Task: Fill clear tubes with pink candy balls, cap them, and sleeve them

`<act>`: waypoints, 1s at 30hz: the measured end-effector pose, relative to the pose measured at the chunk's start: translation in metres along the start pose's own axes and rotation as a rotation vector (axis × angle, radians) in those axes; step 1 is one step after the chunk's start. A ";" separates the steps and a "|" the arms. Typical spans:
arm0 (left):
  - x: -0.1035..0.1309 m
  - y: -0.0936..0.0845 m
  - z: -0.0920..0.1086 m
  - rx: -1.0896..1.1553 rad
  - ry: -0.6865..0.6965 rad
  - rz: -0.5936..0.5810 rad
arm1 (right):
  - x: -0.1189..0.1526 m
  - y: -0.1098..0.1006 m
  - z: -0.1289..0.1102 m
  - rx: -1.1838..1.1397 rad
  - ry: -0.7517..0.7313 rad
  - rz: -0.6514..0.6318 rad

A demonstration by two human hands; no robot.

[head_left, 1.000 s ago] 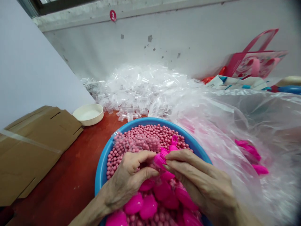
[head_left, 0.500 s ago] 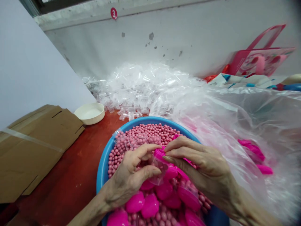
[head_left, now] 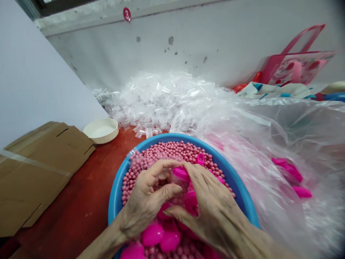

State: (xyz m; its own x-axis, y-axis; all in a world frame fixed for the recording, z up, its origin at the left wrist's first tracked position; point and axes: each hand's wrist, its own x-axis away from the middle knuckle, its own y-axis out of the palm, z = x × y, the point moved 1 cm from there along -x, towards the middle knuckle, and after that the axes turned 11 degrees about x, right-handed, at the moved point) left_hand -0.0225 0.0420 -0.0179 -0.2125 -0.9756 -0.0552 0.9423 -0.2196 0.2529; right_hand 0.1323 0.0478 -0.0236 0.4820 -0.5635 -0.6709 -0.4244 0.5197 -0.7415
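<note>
Left hand (head_left: 147, 196) is holding the tube (head_left: 182, 185), ideally upright, in a curled grip; half-open right hand (head_left: 215, 203) is touching the cap (head_left: 180, 172).

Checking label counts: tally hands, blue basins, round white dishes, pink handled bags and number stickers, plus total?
Hands: 2 (left hand, right hand)
Blue basin: 1
Round white dish: 1
Pink handled bag: 1
Number sticker: 1
Total: 6

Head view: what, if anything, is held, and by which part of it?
A clear pink-capped container: the left hand holds it by its clear body. The right hand is beside the cap; whether it grips is unclear.
</note>
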 end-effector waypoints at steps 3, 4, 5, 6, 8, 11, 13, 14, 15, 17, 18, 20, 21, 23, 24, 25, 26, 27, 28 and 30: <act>0.001 -0.001 -0.003 -0.011 -0.027 -0.003 | -0.004 -0.002 -0.003 0.041 -0.032 -0.022; 0.002 -0.002 -0.003 -0.013 -0.031 -0.003 | -0.005 -0.002 -0.003 0.043 -0.039 -0.012; 0.002 -0.002 -0.004 -0.013 -0.028 -0.003 | -0.007 -0.001 -0.004 0.048 -0.049 0.009; 0.003 -0.003 -0.004 -0.008 -0.019 -0.001 | -0.008 0.000 -0.004 0.058 -0.060 0.029; 0.003 -0.004 -0.003 0.026 0.007 0.012 | -0.010 0.004 -0.005 0.072 -0.103 0.064; 0.000 -0.003 -0.001 0.069 0.015 0.028 | -0.012 0.010 -0.003 0.022 -0.140 0.086; -0.002 -0.001 0.000 0.044 0.013 0.060 | -0.013 0.009 0.003 -0.148 -0.066 -0.015; -0.003 -0.001 0.001 0.028 0.013 0.074 | -0.013 0.007 0.007 -0.273 0.003 -0.114; -0.004 0.000 0.001 0.014 0.012 0.084 | -0.013 0.004 0.012 -0.421 0.084 -0.227; -0.004 0.000 0.000 -0.026 0.016 0.092 | -0.013 -0.004 0.025 -0.763 0.311 -0.389; -0.004 -0.001 0.000 -0.063 0.027 0.093 | -0.013 -0.008 0.031 -0.957 0.455 -0.418; -0.002 -0.003 -0.002 -0.169 0.080 0.099 | -0.012 -0.017 0.042 -1.324 0.724 -0.401; -0.001 -0.003 -0.002 -0.223 0.116 0.098 | -0.011 -0.020 0.046 -1.460 0.813 -0.363; 0.000 -0.004 -0.002 -0.297 0.188 0.080 | -0.006 -0.025 0.050 -1.589 0.875 -0.268; 0.001 -0.004 -0.002 -0.319 0.215 0.069 | -0.003 -0.026 0.050 -1.579 0.867 -0.203; 0.001 -0.003 -0.001 -0.340 0.236 0.066 | 0.002 -0.027 0.049 -1.536 0.842 -0.142; 0.001 -0.003 -0.001 -0.361 0.249 0.072 | 0.007 -0.027 0.048 -1.479 0.800 -0.104; 0.001 -0.002 0.000 -0.379 0.255 0.089 | 0.011 -0.027 0.045 -1.416 0.748 -0.090; 0.001 -0.002 0.001 -0.394 0.253 0.111 | 0.015 -0.026 0.043 -1.355 0.695 -0.090; 0.001 -0.002 0.002 -0.408 0.248 0.153 | 0.021 -0.024 0.039 -1.242 0.622 -0.085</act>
State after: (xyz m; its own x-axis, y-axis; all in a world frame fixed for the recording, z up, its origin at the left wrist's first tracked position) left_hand -0.0252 0.0412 -0.0164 -0.0425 -0.9569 -0.2874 0.9928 -0.0081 -0.1198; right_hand 0.1823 0.0483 -0.0190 0.2629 -0.9247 -0.2754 -0.9648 -0.2493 -0.0839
